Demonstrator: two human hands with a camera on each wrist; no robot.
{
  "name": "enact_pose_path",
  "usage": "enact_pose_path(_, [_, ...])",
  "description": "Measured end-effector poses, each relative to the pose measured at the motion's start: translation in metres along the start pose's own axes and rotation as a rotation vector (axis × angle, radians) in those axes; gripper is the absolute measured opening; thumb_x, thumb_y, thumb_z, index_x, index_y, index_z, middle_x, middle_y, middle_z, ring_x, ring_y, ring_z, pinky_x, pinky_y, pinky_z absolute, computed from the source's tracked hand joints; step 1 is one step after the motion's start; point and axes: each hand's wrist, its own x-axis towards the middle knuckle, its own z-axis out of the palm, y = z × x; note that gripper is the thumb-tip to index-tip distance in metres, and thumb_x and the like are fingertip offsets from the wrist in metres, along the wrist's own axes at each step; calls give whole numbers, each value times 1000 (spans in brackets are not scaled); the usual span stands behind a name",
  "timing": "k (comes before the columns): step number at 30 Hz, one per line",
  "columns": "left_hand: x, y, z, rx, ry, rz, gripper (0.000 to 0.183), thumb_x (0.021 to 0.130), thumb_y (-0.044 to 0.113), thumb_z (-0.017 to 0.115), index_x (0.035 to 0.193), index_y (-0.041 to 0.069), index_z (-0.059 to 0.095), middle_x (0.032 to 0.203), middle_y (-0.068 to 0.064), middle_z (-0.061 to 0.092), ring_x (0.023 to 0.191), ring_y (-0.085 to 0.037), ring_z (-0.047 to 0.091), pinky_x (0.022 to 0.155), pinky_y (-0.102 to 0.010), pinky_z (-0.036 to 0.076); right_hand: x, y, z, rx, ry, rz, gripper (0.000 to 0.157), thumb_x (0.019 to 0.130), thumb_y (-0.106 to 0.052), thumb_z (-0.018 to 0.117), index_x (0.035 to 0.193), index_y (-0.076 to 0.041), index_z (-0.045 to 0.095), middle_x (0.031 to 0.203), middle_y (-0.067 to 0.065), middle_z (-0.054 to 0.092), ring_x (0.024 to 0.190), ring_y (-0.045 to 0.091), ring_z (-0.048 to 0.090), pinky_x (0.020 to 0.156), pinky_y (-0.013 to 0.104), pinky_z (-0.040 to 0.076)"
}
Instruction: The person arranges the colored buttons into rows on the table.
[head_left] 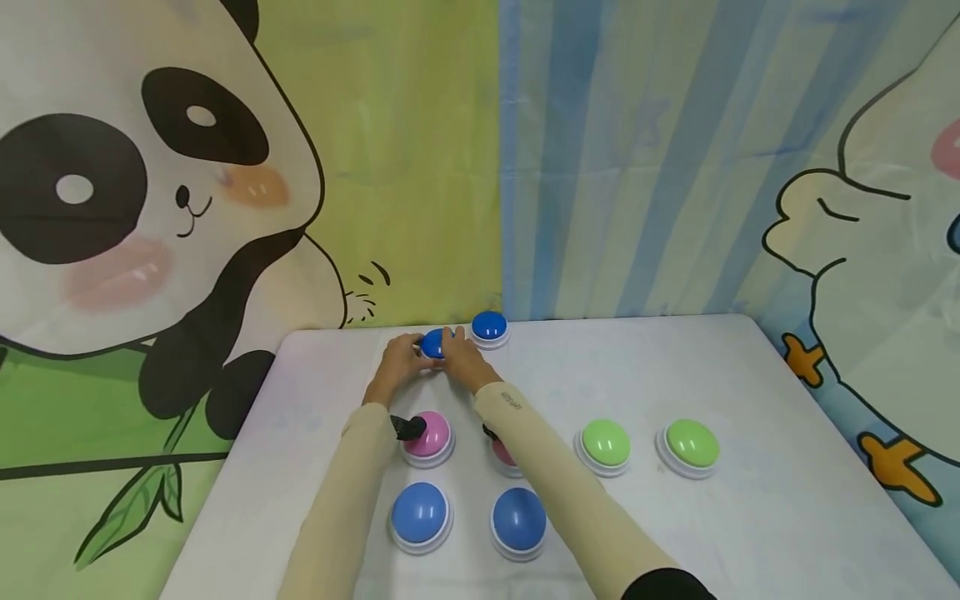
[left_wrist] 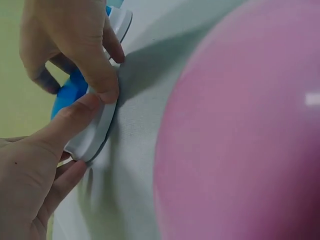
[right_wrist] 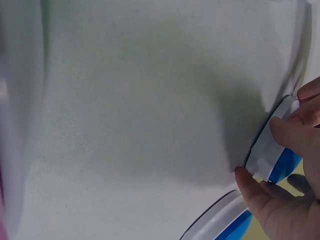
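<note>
At the back edge of the table, both hands hold a blue dome push button (head_left: 432, 343) with a white base. My left hand (head_left: 396, 365) grips its left side; in the left wrist view the thumb lies on the white base and a finger reaches its lower edge. The right hand (head_left: 467, 363) grips the other side, thumb and fingers around the base (right_wrist: 270, 150). Both hands' fingers partly cover the blue dome. Just right of it stands a second blue push button (head_left: 490, 327), also seen in part in the right wrist view.
Nearer on the white table (head_left: 300, 500) stand a pink button (head_left: 431, 437), another pink one (head_left: 503, 453) partly behind the right forearm, two green buttons (head_left: 606, 443) to the right, and two blue buttons (head_left: 419, 513) in front. A cartoon-printed curtain (head_left: 420, 167) hangs behind the table.
</note>
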Motion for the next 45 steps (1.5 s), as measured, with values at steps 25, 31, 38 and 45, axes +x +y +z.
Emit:
enact_pose_path(25, [-15, 56, -27, -64, -77, 193, 68, 72, 40, 85, 126, 4, 62, 112, -13, 66, 97, -25, 66, 83, -34, 58, -44, 50, -64, 371, 11, -68, 75, 75, -29, 83, 128, 9, 45, 125, 25, 53, 116, 33, 53, 99, 44, 50])
enact_pose_path(31, [-36, 85, -20, -1, -82, 268, 66, 70, 41, 85, 123, 7, 64, 108, -10, 66, 94, -20, 65, 80, -30, 59, -82, 64, -75, 363, 28, -43, 73, 70, -30, 87, 121, 3, 47, 119, 20, 59, 108, 29, 58, 93, 41, 54])
enact_pose_path(38, [-63, 104, -8, -32, -85, 331, 68, 69, 41, 86, 125, 9, 64, 103, -6, 67, 89, -15, 64, 75, -23, 58, -118, 81, -75, 354, 33, -69, 68, 68, -32, 88, 113, 1, 50, 110, 16, 60, 93, 23, 57, 78, 33, 55])
enact_pose_path(45, [-89, 123, -2, -68, -77, 369, 61, 69, 45, 85, 114, 9, 65, 99, -3, 66, 86, -11, 64, 72, -18, 56, -154, 86, -90, 357, -13, -36, 71, 66, -35, 89, 116, -2, 51, 111, 14, 59, 88, 20, 57, 71, 28, 57])
